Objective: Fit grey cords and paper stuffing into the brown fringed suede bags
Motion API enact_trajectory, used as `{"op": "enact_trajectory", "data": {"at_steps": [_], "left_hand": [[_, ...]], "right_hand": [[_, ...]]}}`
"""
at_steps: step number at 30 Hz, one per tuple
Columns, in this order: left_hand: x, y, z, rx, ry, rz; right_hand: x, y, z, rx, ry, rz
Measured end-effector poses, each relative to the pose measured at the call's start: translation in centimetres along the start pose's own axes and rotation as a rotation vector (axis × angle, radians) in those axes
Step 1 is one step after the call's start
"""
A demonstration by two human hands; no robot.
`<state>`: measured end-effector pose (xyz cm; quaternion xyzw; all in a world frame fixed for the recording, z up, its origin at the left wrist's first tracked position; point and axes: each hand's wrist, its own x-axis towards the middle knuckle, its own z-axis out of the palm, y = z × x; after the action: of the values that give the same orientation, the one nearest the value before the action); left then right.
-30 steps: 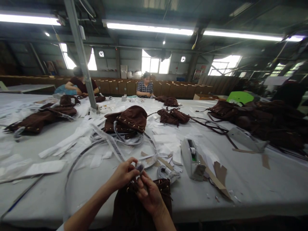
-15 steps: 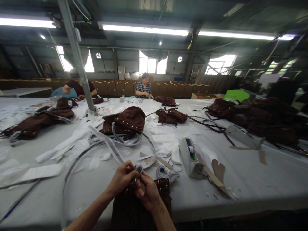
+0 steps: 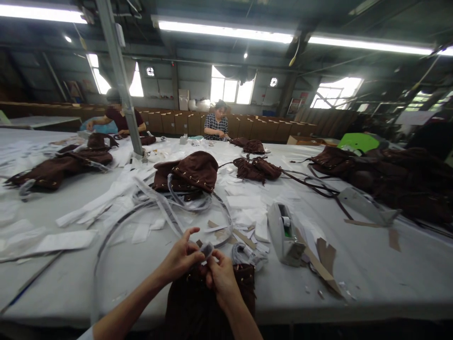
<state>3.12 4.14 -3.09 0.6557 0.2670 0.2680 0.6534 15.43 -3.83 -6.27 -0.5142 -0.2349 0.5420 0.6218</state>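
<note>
So in the head view, the person's left hand (image 3: 180,259) and right hand (image 3: 222,278) meet over a dark-brown, soft-looking bag (image 3: 187,302) at the white table's (image 3: 382,278) near edge. Both have a small, greyish, plastic-looking piece (image 3: 207,250) pinched in their fingertips, just above the bag's top (left index finger's sticking up, btw). A grey, boxy tape dispenser (image 3: 279,231) sits off to the right, past a coiled, plastic-wrapped strap (image 3: 241,254).
</note>
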Motion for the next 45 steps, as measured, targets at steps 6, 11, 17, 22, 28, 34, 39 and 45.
{"op": "enact_trajectory", "data": {"at_steps": [6, 11, 17, 22, 28, 34, 39, 45], "left_hand": [[0.1, -0.2, -0.5, -0.047, -0.035, -0.047], [0.1, -0.5, -0.4, -0.125, -0.077, -0.038], [0.0, 0.6, -0.3, -0.009, -0.087, -0.061], [0.4, 1.1, -0.7, 0.060, -0.118, -0.091], [1.1, 0.3, -0.8, 0.116, -0.129, -0.078], [0.8, 0.4, -0.5, 0.251, -0.101, -0.011], [0.7, 0.5, -0.8, 0.321, -0.074, 0.053], [0.7, 0.8, -1.0, 0.533, -0.055, 0.100]], "right_hand": [[-0.3, -0.7, 0.3, 0.188, -0.021, 0.009], [-0.8, -1.0, -0.2, 0.240, -0.086, 0.090], [-0.4, -0.1, 0.0, 0.201, 0.042, 0.033], [-1.1, -0.4, 0.2, 0.249, -0.048, -0.017], [-1.1, -0.5, 0.2, 0.258, -0.067, 0.007], [-0.2, 0.0, 0.1, 0.222, -0.013, 0.038], [-0.4, -0.5, 0.3, 0.138, -0.011, 0.058], [-0.3, -0.6, 0.5, 0.061, 0.028, 0.047]]}}
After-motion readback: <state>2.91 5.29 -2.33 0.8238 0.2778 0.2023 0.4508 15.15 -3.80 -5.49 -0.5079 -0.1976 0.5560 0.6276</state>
